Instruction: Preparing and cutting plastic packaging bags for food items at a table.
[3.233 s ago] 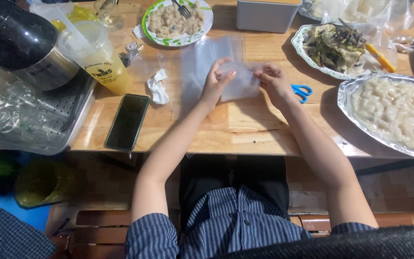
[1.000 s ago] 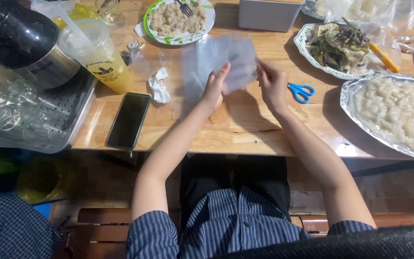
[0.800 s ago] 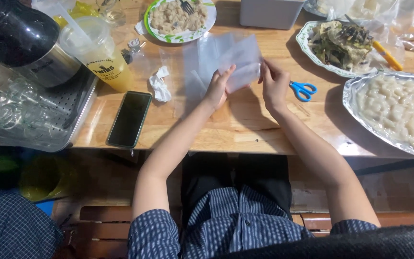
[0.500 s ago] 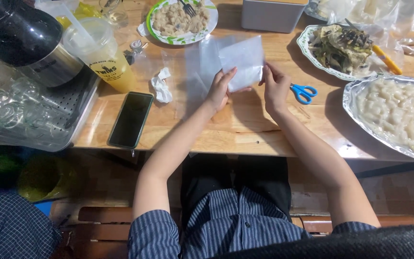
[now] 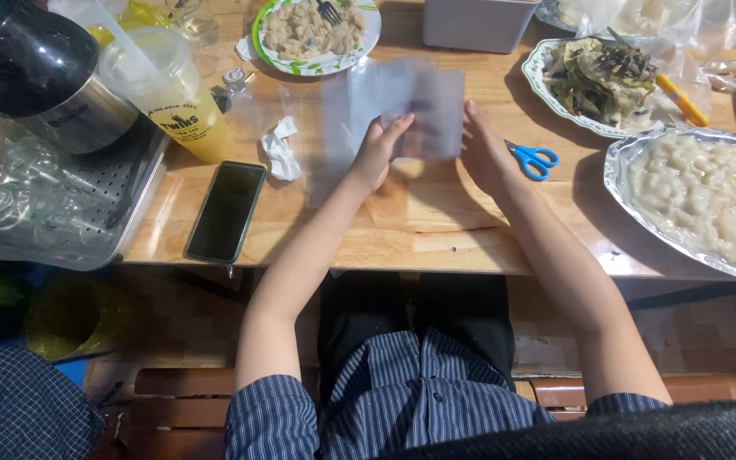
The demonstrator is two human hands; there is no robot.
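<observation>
Lifted a bit higher since 0.5 s ago — clear plastic bag (image 5: pixel 423 111) now motion-blurred, held up over wooden table (image 5: pixel 436 230) between both hands. Thin, see-thru, greyish, roughly square w/ a paler sheet overlapping at left. Left hand (image 5: pixel 378 152) pinches near left edge, thumb + fingers clamped on it. Right hand (image 5: pixel 483 153) flat at right edge, fingers together, touching — grip can't tell. Blue scissors (image 5: pixel 534 158) just right of it; black phone (image 5: pixel 226 211) well left, crumpled tissue (image 5: pixel 280 149) nearby.
</observation>
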